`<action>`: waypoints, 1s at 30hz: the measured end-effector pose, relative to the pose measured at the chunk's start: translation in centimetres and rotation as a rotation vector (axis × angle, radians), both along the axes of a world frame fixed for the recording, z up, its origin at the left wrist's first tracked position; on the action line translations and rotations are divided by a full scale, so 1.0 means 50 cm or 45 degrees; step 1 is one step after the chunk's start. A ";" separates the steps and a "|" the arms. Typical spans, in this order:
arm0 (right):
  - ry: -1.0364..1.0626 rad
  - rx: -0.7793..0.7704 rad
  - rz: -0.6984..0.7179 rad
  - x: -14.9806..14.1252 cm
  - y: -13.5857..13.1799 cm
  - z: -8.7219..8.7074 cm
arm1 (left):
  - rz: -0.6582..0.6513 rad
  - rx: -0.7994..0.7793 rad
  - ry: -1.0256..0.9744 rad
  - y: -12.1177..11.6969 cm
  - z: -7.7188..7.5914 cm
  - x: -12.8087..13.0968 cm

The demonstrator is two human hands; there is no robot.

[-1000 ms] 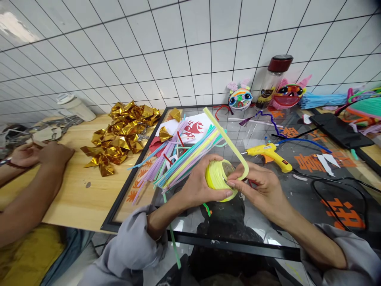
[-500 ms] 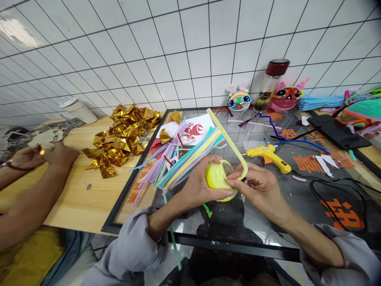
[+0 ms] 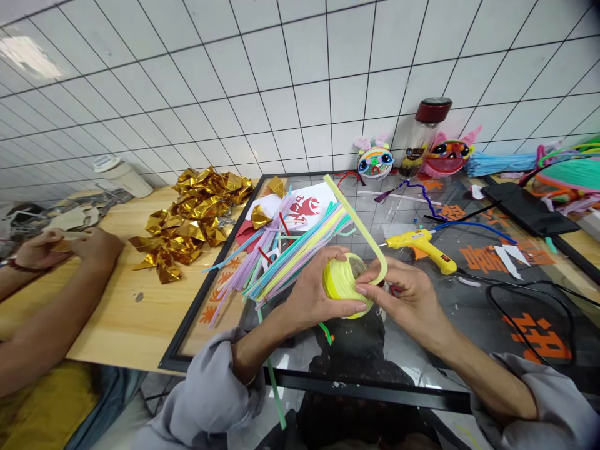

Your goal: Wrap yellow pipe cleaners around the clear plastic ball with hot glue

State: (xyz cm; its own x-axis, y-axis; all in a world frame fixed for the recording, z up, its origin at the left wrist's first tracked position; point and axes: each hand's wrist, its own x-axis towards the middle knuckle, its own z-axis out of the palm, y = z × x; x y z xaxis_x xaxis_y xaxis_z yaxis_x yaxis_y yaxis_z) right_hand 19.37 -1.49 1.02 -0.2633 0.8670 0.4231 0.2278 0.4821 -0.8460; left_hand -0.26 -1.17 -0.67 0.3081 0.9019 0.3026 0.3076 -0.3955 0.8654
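- The left hand cups a round yellow coil of wound paper strip, thumb along its lower edge and fingers curled over the top, probably so the turns stay tight.
- The right hand meets the coil from 3 o'clock; its thumb and forefinger are narrowed onto the coil's face where the loose end leaves it.
- The free tail of the pale yellow strip curves up from the right hand toward 11 o'clock, held clear of the table, likely so it feeds flat into the coil.
- The coil sits at the centre of the view, raised above the black-framed glass tabletop.
- A fan of long pastel plastic straws lies just behind the left hand at 10 o'clock, touching or nearly touching its knuckles; it crowds that side.
- A yellow hot-glue gun rests at 2 o'clock, its black cable looping close to the right forearm.
- A heap of crumpled gold foil pieces lies at 10 o'clock on the pale wooden table.
- Another person's hands rest at 9 o'clock, well apart.
- 2 colourful paper masks and a red-lidded clear jar stand at 12 to 1 o'clock by the tiled wall.
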 end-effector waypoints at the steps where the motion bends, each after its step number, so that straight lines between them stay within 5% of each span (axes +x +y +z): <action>1: -0.001 -0.002 0.001 0.000 0.000 -0.001 | 0.005 0.017 0.002 0.000 0.000 0.000; 30: 0.004 0.117 0.035 -0.002 -0.001 -0.007 | -0.069 0.278 0.052 0.002 -0.015 -0.011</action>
State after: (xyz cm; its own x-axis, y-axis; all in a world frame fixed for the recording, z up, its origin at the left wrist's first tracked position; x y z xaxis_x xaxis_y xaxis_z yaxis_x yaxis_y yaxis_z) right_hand 19.28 -1.55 0.67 -0.2854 0.8167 0.5016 0.2107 0.5640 -0.7984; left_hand -0.81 -1.05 -1.43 0.3704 0.7981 0.4752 0.3139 -0.5890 0.7447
